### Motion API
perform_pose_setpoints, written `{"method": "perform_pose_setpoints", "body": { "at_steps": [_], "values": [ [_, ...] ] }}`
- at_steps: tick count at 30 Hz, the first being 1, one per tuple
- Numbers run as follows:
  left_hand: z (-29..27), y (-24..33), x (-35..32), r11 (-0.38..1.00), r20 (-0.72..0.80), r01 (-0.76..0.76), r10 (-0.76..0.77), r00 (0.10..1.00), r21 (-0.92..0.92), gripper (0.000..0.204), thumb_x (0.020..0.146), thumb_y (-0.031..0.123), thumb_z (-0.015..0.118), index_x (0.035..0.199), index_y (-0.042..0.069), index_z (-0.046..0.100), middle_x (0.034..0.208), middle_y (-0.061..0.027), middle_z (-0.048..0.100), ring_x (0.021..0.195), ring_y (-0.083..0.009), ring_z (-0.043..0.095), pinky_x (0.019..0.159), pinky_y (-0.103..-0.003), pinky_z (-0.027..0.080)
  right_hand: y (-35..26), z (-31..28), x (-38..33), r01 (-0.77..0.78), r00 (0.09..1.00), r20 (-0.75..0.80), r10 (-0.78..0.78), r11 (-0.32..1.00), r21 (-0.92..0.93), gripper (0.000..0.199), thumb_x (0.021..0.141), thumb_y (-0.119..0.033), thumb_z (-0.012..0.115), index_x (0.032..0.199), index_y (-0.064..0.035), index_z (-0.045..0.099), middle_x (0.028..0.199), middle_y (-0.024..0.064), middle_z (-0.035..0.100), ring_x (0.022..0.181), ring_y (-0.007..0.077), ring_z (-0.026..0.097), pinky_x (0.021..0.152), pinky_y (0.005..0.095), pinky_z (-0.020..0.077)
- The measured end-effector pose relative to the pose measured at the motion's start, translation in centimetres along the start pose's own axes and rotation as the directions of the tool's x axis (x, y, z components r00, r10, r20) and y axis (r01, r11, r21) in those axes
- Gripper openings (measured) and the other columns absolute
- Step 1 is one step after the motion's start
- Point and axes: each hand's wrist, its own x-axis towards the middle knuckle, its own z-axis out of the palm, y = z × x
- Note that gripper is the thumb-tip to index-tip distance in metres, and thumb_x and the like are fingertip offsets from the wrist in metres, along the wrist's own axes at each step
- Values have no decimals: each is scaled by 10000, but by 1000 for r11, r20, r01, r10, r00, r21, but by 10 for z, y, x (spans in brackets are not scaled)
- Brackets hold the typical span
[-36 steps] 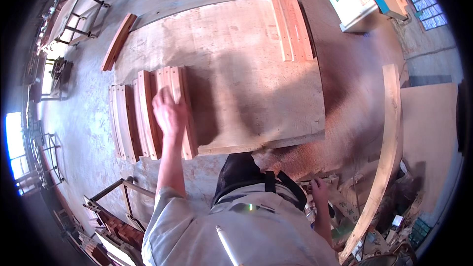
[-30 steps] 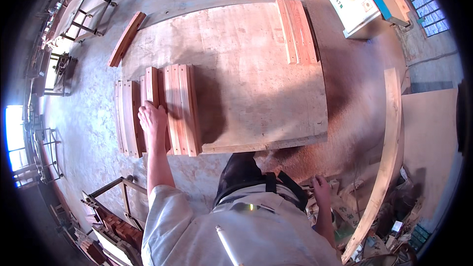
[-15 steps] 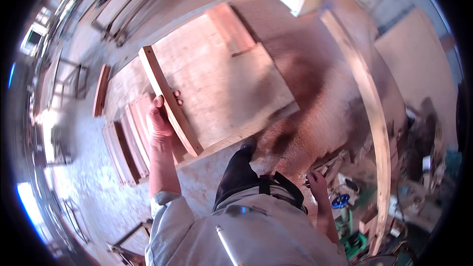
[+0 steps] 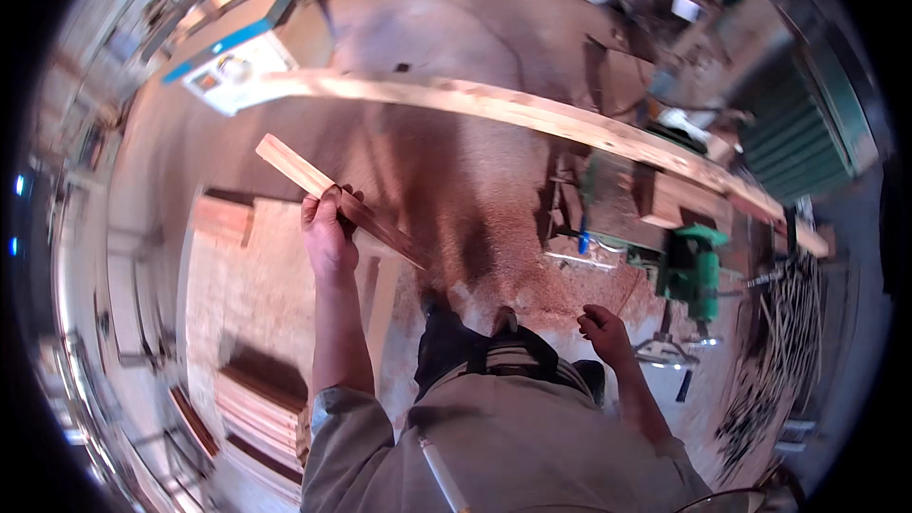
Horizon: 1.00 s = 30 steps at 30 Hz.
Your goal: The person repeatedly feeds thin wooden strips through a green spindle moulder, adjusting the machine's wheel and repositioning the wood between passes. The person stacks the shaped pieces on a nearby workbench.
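Observation:
My left hand (image 4: 330,237) is closed around a short squared wooden bar (image 4: 296,167), pale at its far end and darker at the near end. The bar slants over the floor, clear of the pale plywood board (image 4: 275,294) at my left. My right hand (image 4: 605,331) hangs low near my right side with its fingers curled in and nothing visible in them. Close to it is a green machine (image 4: 701,275). On the board's near part lie several stacked wooden bars (image 4: 256,418), and reddish pieces (image 4: 224,218) rest at its far corner.
A long wooden beam (image 4: 513,110) stretches across the space ahead, from a white machine with a blue edge (image 4: 233,76) to the right-hand workbench (image 4: 617,195). Sawdust covers the floor (image 4: 494,190). A bundle of thin sticks (image 4: 784,351) lies far right.
The view has turned to the right, so the board now appears at my left and the beam lies across ahead. The wooden bar remains in my left hand, now over the floor.

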Motion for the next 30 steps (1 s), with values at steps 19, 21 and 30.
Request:
{"method": "perform_pose_setpoints", "body": {
  "at_steps": [19, 21, 30],
  "values": [
    [262, -135, 34, 909, 722, 409, -228, 653, -83, 148, 869, 93, 586, 1017, 108, 582, 969, -42, 638, 958, -193, 611, 797, -481, 533, -39, -74, -96, 21, 861, -492, 133, 955, 295, 320, 892, -160, 597, 1126, 52, 551, 950, 120, 660, 870, 155, 619, 759, 281, 495],
    [279, -133, 22, 918, 750, 394, -233, 619, -40, 210, 856, 123, 609, 1063, 123, 575, 1060, -56, 624, 1071, -222, 573, 879, -507, 487, -37, -70, -91, -2, 863, -488, 128, 968, 251, 338, 888, -195, 611, 1112, 53, 559, 908, 108, 665, 839, 148, 623, 752, 284, 496],
    [307, -147, 6, 923, 631, 380, -326, 704, 52, 258, 858, 233, 638, 1068, 112, 550, 1079, -102, 612, 997, -216, 599, 793, -488, 531, -28, -78, -83, 51, 878, -464, 116, 942, 333, 365, 888, -216, 622, 1125, 52, 552, 904, 91, 661, 816, 133, 618, 739, 276, 497]
  ]
}}
